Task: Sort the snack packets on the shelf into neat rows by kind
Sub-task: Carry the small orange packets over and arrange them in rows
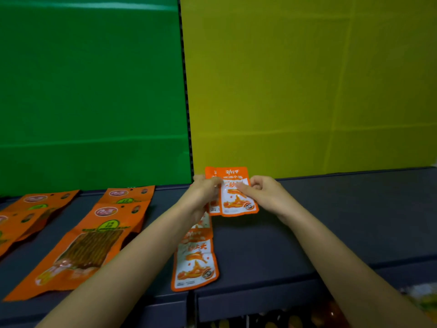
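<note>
Both hands hold small orange-and-white fish snack packets (pixel 237 197) at the back of the dark shelf (pixel 331 221), just in front of the yellow wall. My left hand (pixel 203 192) pinches the left edge of the stack, and my right hand (pixel 262 190) presses a thumb on the front packet. Another small packet of the same kind (pixel 195 263) lies flat nearer me, partly under my left wrist. Large orange packets with a clear window (pixel 87 247) lie in rows on the left of the shelf.
More large orange packets (pixel 35 209) fill the far left. A green panel (pixel 94 91) and a yellow panel (pixel 307 91) form the back wall. Below the shelf's front edge, a lower level holds mixed coloured goods (pixel 307 318).
</note>
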`<action>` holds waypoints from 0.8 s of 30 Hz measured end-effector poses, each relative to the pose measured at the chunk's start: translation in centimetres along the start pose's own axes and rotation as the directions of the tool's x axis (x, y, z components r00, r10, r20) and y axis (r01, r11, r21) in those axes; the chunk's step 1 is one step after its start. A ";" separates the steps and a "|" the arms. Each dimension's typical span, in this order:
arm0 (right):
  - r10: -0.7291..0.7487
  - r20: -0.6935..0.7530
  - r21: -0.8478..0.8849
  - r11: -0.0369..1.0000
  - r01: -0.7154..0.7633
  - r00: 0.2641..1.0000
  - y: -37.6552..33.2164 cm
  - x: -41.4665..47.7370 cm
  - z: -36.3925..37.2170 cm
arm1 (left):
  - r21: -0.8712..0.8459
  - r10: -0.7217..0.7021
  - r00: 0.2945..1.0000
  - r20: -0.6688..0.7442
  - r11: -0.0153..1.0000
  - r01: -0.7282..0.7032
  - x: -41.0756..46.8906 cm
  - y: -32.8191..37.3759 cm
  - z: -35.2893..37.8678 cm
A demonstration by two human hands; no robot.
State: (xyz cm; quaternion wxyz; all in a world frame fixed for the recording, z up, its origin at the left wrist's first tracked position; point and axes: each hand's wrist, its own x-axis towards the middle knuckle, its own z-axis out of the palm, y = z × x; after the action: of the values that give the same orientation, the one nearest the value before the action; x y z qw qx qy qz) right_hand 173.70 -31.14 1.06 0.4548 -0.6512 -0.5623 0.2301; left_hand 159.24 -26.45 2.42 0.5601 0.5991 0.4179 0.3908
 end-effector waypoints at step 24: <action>0.149 -0.032 0.244 0.960 -0.137 0.988 5.8 9.5 -2.2 | 0.745 -0.091 0.994 -0.061 0.659 0.106 2.7 -1.8 4.2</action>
State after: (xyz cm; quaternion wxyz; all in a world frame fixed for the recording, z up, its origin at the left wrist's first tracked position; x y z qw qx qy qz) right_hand 181.00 -22.70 -0.76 0.5266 -0.6354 -0.4702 0.3127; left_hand 164.02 -25.37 0.30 0.2823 0.7486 0.5782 0.1601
